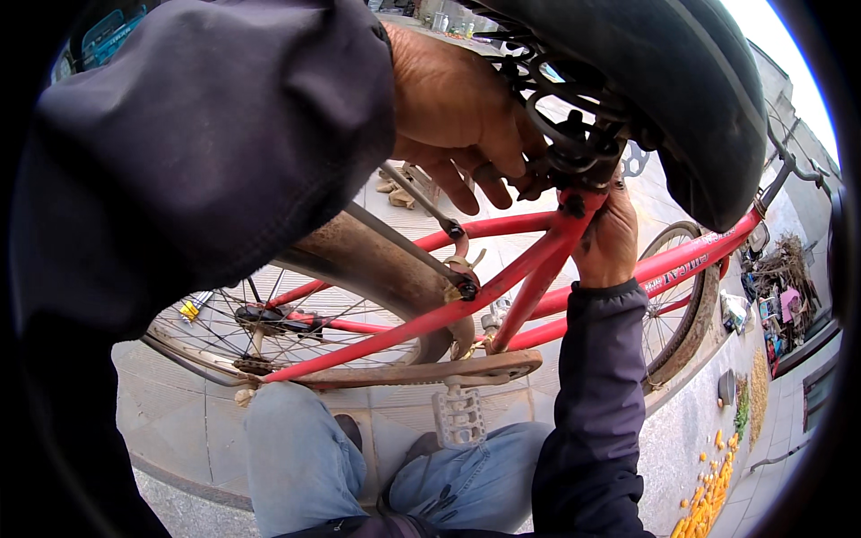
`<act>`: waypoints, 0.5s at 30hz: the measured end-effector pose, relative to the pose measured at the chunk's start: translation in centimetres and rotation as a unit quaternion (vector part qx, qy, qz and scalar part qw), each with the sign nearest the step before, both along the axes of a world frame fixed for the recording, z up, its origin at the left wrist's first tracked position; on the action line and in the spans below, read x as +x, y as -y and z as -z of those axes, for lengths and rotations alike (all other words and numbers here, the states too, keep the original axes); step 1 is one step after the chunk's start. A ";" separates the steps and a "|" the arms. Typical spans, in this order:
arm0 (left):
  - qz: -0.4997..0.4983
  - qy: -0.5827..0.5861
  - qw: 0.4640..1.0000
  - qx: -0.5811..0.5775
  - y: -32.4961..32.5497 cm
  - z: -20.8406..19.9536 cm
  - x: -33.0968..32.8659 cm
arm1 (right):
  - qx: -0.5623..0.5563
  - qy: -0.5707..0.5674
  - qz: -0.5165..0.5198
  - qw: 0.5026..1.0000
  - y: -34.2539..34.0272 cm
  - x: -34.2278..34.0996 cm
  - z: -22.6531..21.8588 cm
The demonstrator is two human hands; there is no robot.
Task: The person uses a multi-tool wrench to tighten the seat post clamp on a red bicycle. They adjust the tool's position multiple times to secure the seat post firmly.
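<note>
A red bicycle frame stands across in front of me, with its black saddle at the upper right and coil springs underneath. From the upper left my left hand reaches in under the springs. Its thumb and forefinger are closed at the seat clamp, on a small dark part I cannot make out; the other fingers hang loosely bent. My right hand is closed around the top of the red seat tube from the right, just under the saddle. Its fingertips are mostly hidden behind the tube.
The rear wheel with its mudguard, a chain guard and a pedal are close to my knees. The front wheel and handlebar are at the right. Orange corn cobs lie at the lower right.
</note>
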State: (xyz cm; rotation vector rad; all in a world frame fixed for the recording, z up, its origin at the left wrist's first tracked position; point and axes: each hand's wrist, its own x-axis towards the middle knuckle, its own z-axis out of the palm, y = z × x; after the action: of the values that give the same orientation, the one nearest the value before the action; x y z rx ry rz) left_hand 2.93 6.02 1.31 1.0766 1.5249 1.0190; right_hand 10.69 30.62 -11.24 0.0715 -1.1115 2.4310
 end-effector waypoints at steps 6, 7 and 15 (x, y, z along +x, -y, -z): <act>-0.010 -0.019 0.998 0.051 0.3 1.5 -0.5 | -0.056 0.061 0.058 0.995 0.6 0.0 -0.4; -0.011 -0.016 0.999 0.043 0.2 1.1 -0.4 | -0.071 0.071 0.059 0.993 0.3 0.2 -0.5; 0.019 -0.061 0.997 0.045 -0.4 1.7 -1.1 | 0.096 -0.055 -0.227 0.968 -1.3 -0.5 0.1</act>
State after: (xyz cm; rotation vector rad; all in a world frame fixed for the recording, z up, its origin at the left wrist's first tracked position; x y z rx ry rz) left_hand 1.79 6.43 -0.35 1.2462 1.5622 1.0193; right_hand 10.16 31.96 -11.34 0.5755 -1.3984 2.6555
